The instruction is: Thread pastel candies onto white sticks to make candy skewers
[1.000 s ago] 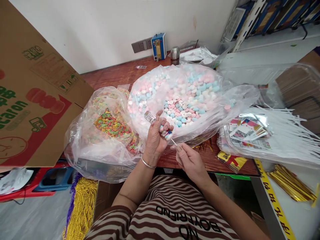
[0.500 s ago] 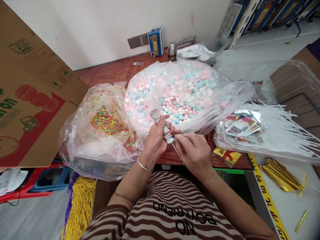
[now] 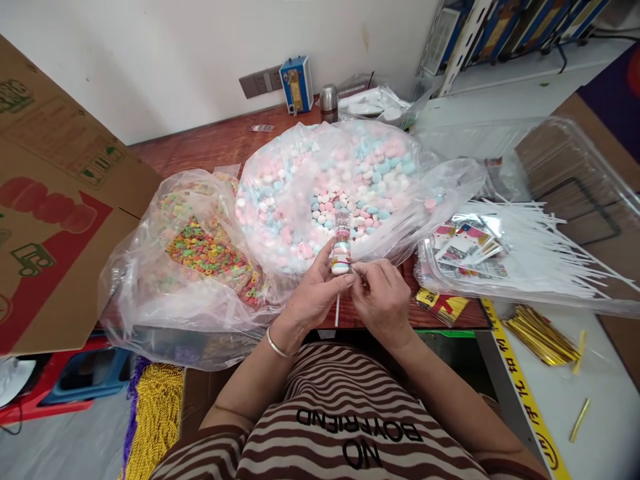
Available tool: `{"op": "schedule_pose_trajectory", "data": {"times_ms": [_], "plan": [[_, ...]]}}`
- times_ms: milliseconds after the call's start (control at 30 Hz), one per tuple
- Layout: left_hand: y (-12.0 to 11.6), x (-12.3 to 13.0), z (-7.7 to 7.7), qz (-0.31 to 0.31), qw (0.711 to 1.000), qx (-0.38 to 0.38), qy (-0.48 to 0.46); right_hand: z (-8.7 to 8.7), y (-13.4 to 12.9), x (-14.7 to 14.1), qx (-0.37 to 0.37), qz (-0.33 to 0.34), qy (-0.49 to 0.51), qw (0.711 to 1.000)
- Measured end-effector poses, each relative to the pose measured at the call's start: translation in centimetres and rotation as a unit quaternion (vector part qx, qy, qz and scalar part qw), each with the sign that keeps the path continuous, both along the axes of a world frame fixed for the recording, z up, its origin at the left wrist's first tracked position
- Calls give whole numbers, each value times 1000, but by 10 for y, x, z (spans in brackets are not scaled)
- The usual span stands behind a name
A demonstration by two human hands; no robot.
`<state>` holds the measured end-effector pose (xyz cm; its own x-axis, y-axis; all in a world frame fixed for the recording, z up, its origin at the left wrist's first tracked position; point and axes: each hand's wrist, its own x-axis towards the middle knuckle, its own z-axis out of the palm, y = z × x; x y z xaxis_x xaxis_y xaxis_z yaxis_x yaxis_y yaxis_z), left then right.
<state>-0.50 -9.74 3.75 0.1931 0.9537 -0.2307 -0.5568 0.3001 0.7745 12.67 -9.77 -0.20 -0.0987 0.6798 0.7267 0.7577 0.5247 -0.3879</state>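
Between my two hands a small clear printed packet of candies stands nearly upright. Pastel tablet candies show through it, and a white stick points down from its lower end. My left hand grips the packet from the left, thumb across its bottom. The fingers of my right hand pinch its lower right edge; the exact spot under the fingertips is hidden. Just beyond is a large clear bag of pink, white and blue candies, opened at the front. To its left lies a clear bag of colourful ring-shaped pieces.
At the right, a clear plastic tray holds white sticks and printed packets. Gold twist ties lie below it. A large cardboard box stands left. A metal flask and blue device are behind.
The packet has turned upright, its printed front now facing me and the stick hanging straight down. My left fingers have shifted behind it. The view has swung slightly right.
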Motion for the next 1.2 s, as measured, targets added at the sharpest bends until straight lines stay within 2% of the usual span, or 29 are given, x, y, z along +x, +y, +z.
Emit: {"op": "schedule_pose_trajectory", "data": {"times_ms": [67, 167, 333, 567, 667, 767, 867, 1033, 1200], "plan": [[-2, 2, -2, 7, 1000, 15, -6, -1, 1, 1, -27, 19, 36, 999], [-1, 1, 0, -17, 1000, 9, -17, 0, 1, 4, -54, 50, 80, 994], [-1, 3, 6, -26, 999, 7, -22, 0, 2, 8, -44, 90, 99, 990], [0, 17, -3, 53, 998, 23, 6, -6, 5, 10, 61, 94, 0, 994], [2, 20, -7, 79, 997, 23, -6, -9, 7, 12, 67, 100, -26, 992], [3, 22, -12, 129, 991, 9, -24, -13, 9, 11, 74, 96, -32, 992], [2, 23, -12, 144, 989, -7, -44, -15, 11, 8, 32, 98, 18, 995], [-2, 22, -3, 83, 994, 22, -68, -9, 11, 6, -51, 108, 138, 983], [-3, 25, -6, 101, 993, 47, -49, -2, 10, 8, -53, 126, 155, 978]]}}
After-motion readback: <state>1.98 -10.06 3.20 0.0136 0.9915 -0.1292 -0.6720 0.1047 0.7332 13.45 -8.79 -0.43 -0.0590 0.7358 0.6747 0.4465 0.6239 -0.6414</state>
